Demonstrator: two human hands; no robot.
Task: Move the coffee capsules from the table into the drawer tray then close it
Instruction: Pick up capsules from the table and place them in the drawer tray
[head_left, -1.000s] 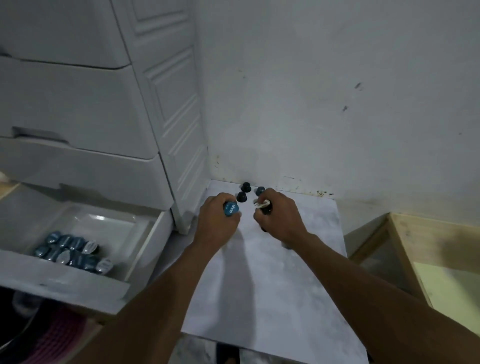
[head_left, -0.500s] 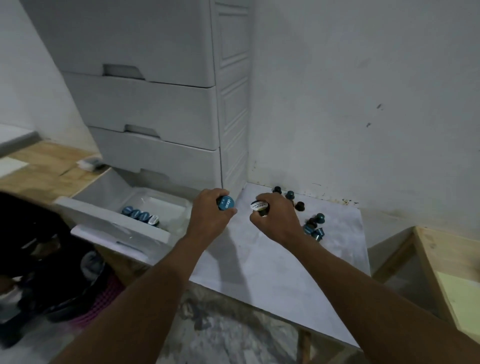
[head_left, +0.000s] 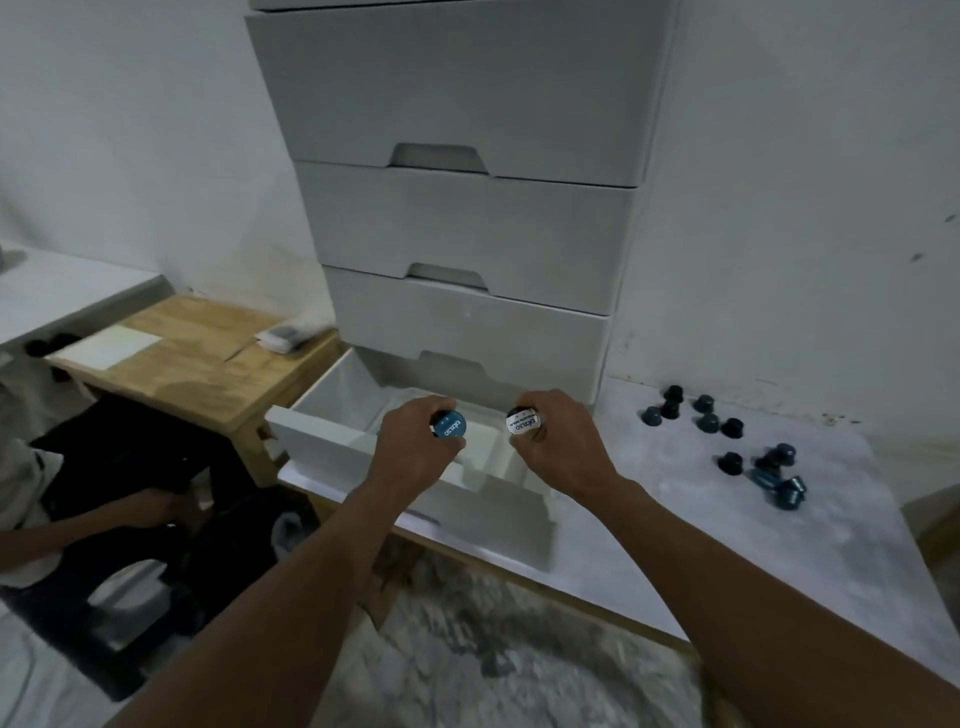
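Observation:
My left hand (head_left: 415, 447) grips a coffee capsule with a blue lid (head_left: 450, 426) above the open bottom drawer (head_left: 332, 431). My right hand (head_left: 563, 447) grips a capsule with a white lid (head_left: 524, 422) over the right side of the same drawer. The white tray (head_left: 488, 452) inside the drawer shows between my hands; whatever lies in it is hidden behind them. Several dark and blue capsules (head_left: 706, 421) lie on the grey table (head_left: 779, 545) to the right, some of them tipped over (head_left: 782, 486).
A white drawer cabinet (head_left: 467, 234) with three shut upper drawers stands against the wall. A wooden side table (head_left: 197, 364) sits left of the drawer. Another person (head_left: 62, 499) sits low at the left edge. The floor below is mottled grey stone.
Both hands have carried their capsules left from the table to over the open drawer. The view has swung left, so the loose capsules now lie far to the right.

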